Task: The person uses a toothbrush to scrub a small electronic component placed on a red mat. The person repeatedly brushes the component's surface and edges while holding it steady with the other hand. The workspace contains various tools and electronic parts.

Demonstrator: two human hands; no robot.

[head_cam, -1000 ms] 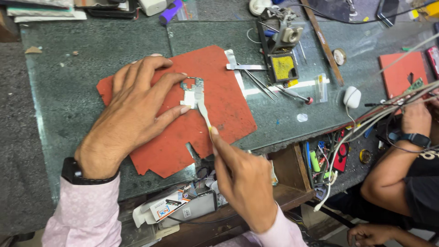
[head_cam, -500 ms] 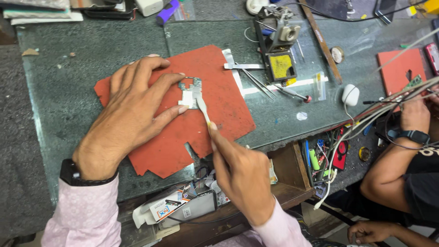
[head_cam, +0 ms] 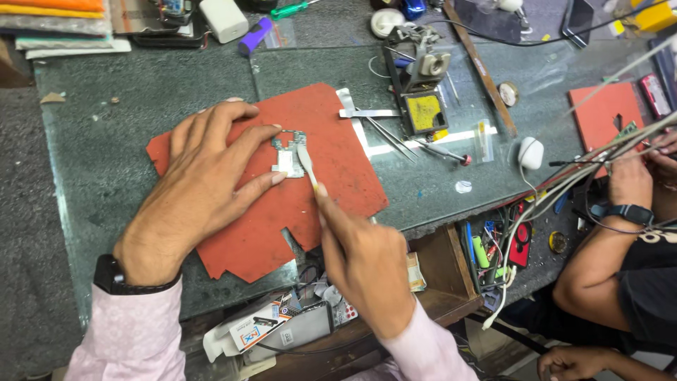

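Note:
A small circuit board (head_cam: 288, 153) lies on a red rubber mat (head_cam: 338, 155) on the dark glass-topped bench. My left hand (head_cam: 201, 187) rests flat on the mat, its fingertips pinning the board's left edge. My right hand (head_cam: 363, 261) grips a thin white tool (head_cam: 307, 164), a brush or scraper by its look, whose tip lies on the board. A black watch sits on my left wrist.
Tweezers (head_cam: 386, 130) and a soldering stand with a yellow sponge (head_cam: 424, 111) lie right of the mat. An open drawer (head_cam: 451, 275) holds clutter below the bench edge. Another person's arm (head_cam: 613, 247) with a wristwatch works at the right, near a second red mat (head_cam: 599, 116) and cables.
The tool tip has shifted slightly along the board; both hands stay in nearly the same place. The camera view has drifted a little.

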